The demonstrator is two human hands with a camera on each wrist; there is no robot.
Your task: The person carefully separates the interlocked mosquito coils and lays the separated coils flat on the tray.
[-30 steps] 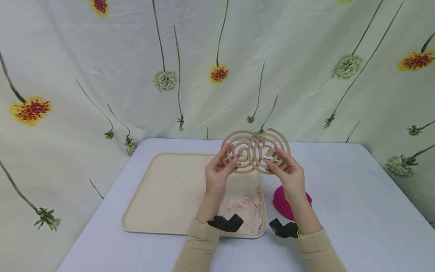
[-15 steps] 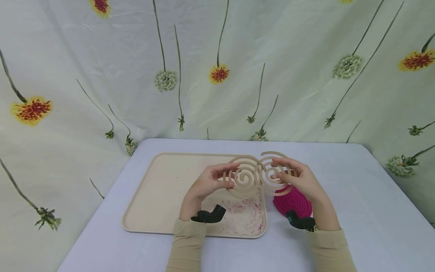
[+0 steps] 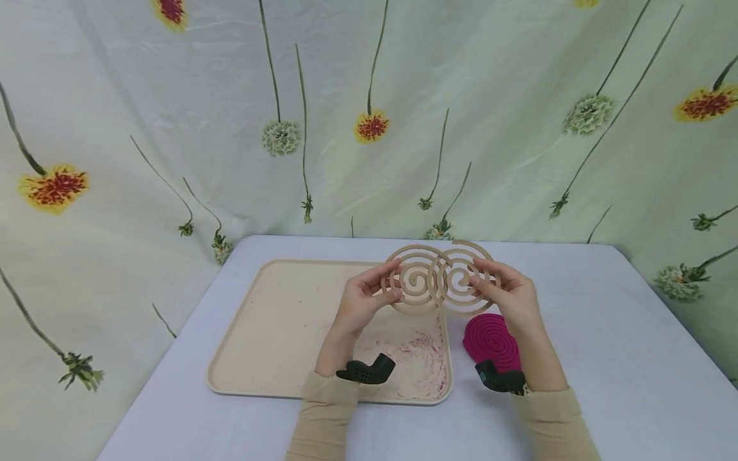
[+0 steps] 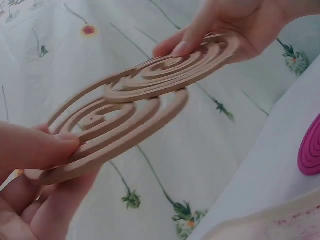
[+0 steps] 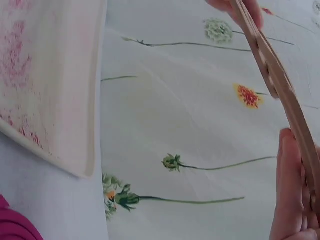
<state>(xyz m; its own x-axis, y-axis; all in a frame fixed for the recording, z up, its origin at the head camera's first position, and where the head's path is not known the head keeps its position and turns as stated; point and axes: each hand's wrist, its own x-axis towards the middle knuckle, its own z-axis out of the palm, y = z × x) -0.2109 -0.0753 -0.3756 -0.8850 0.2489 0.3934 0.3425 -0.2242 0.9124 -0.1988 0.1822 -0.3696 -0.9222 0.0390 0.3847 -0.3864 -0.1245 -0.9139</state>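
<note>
Two tan mosquito coils are held up in front of me, partly overlapping where their outer turns cross. My left hand (image 3: 360, 298) pinches the left coil (image 3: 418, 278) at its outer side, thumb towards me and fingers behind. With thumb and fingers, my right hand (image 3: 515, 299) grips the right coil (image 3: 459, 278). In the left wrist view the right coil (image 4: 167, 95) lies over part of the left coil (image 4: 115, 155). The right wrist view catches the coils (image 5: 285, 90) nearly edge-on. Below the right hand, a magenta coil (image 3: 490, 342) lies on the table.
A cream tray (image 3: 277, 339) with pinkish-red smears at its lower right lies under and left of my hands. The table (image 3: 605, 346) has a white cover. Behind it hangs a flower-printed cloth (image 3: 507, 115).
Both hands first lowered the coils and drew them slightly apart. Since then they have lifted them a little and brought them closer together, with more overlap.
</note>
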